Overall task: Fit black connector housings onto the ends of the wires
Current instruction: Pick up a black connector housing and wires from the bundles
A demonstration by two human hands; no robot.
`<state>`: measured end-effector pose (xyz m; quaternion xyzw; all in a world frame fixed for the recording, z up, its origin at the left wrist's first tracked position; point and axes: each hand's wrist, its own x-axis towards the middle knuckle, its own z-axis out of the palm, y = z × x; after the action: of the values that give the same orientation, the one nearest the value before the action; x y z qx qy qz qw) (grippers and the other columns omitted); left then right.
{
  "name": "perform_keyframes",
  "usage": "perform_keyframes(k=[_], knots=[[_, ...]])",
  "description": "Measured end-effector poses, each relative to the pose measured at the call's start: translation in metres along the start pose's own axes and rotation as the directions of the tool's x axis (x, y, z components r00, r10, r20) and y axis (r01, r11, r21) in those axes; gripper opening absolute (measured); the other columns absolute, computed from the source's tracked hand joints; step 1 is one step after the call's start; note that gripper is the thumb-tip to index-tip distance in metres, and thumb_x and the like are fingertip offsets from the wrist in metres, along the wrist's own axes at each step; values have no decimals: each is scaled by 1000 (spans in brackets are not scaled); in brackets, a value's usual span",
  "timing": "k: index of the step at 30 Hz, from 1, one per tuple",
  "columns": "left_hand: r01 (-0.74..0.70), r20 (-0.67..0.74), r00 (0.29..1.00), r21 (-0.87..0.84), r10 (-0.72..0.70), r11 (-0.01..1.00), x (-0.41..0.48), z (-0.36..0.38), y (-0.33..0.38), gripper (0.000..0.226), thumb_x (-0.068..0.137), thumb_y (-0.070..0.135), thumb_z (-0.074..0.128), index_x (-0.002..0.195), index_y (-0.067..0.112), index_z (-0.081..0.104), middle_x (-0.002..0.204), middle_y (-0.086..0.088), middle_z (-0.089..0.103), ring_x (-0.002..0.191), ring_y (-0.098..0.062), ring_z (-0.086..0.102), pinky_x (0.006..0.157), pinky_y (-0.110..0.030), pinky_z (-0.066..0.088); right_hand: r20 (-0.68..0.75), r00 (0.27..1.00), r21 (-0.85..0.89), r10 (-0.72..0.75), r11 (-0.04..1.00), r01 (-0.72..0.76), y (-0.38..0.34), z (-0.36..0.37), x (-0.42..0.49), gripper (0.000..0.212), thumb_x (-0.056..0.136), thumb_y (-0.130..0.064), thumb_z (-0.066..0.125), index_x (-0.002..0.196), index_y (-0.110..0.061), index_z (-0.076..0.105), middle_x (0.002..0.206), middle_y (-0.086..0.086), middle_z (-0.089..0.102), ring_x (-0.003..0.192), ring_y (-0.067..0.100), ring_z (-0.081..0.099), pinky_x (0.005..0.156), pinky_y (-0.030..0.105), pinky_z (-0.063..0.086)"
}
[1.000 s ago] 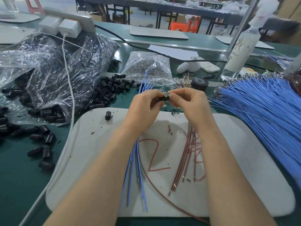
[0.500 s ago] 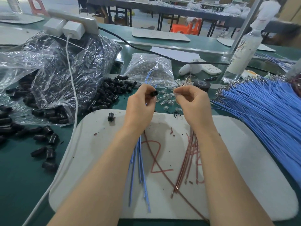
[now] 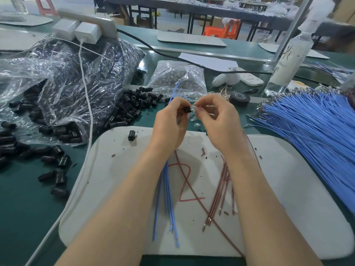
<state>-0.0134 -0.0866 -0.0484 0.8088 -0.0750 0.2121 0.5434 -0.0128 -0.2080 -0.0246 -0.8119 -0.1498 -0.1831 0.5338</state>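
My left hand (image 3: 170,127) pinches a small black connector housing (image 3: 186,109) at its fingertips, with several blue wires (image 3: 167,191) running down under the palm. My right hand (image 3: 219,121) pinches a small clear part (image 3: 193,108) against the housing's open end; several red-brown wires (image 3: 221,191) hang below its wrist. Both hands hover above the far edge of the white work mat (image 3: 288,189). One loose black housing (image 3: 131,135) lies on the mat's far left. A pile of black housings (image 3: 132,108) sits left of my hands.
A crinkled plastic bag (image 3: 63,89) spills housings at the left. A clear bag of small parts (image 3: 178,77) lies beyond my hands. A thick bundle of blue wires (image 3: 315,129) fans at the right. Black tape roll (image 3: 239,98), bottle (image 3: 288,62), white charger cable (image 3: 87,104).
My hands came apart half a second ago and have now closed together again, the right fingertips bringing a clear part up to the housing held by the left.
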Motion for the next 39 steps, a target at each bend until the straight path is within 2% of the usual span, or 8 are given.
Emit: perform_keyframes(k=[4,8,13,17,23,28,31,39], knots=[[-32,27,999,38,31,999,0,0,1,21,87,-4,51,98,11,62,87,-4,67,84,-19,63,83,-28,51,-32,997,-124,-63,990,59,1,0,-1,15,88,-4,61,89,-19,62,89,-3,65,83,8,64,77,15,50],[-67,38,997,96,63,993,0,1,2,24,86,-6,51,99,10,64,88,-2,67,84,-18,62,80,-22,48,-56,986,-216,-154,967,138,0,0,-1,10,86,0,62,90,-8,67,90,5,64,83,18,63,78,26,52],[-119,58,992,192,110,974,0,1,1,23,86,-3,54,100,10,66,87,0,66,82,-20,59,78,-29,47,-21,986,-284,-168,946,155,2,0,-1,11,84,3,61,89,-3,69,88,7,63,81,21,61,77,32,50],[-158,50,987,215,151,964,0,-3,4,19,87,7,61,103,12,70,84,10,60,89,-20,57,82,-23,43,-64,998,-116,-4,993,-4,3,-6,3,12,85,-2,65,89,-11,71,85,1,69,77,9,65,76,17,50],[-71,82,995,241,52,968,1,-5,2,19,88,23,64,106,22,70,84,13,60,103,-16,51,100,-44,36,-27,994,-4,109,994,-109,13,-10,6,15,86,-2,66,88,-16,70,75,-12,65,64,-9,59,69,10,46],[-73,97,994,221,52,972,2,-3,-2,18,88,16,64,104,18,70,85,7,63,94,-11,48,81,-4,33,-9,987,32,160,987,-159,18,-9,7,16,84,-4,68,84,-20,71,75,-7,69,70,4,64,75,19,53],[-67,104,994,230,44,971,2,-2,-2,17,87,15,65,104,16,70,81,10,59,92,-9,46,74,4,29,6,985,62,172,983,-172,21,-10,7,21,83,-4,69,80,-24,70,74,-9,69,69,3,65,75,20,54],[-67,123,992,252,36,965,0,-5,1,16,88,16,63,102,15,70,85,4,64,94,-17,53,76,-15,35,24,981,115,193,974,-195,21,-8,6,24,84,-4,68,78,-27,70,74,-8,70,70,3,65,74,20,54]])
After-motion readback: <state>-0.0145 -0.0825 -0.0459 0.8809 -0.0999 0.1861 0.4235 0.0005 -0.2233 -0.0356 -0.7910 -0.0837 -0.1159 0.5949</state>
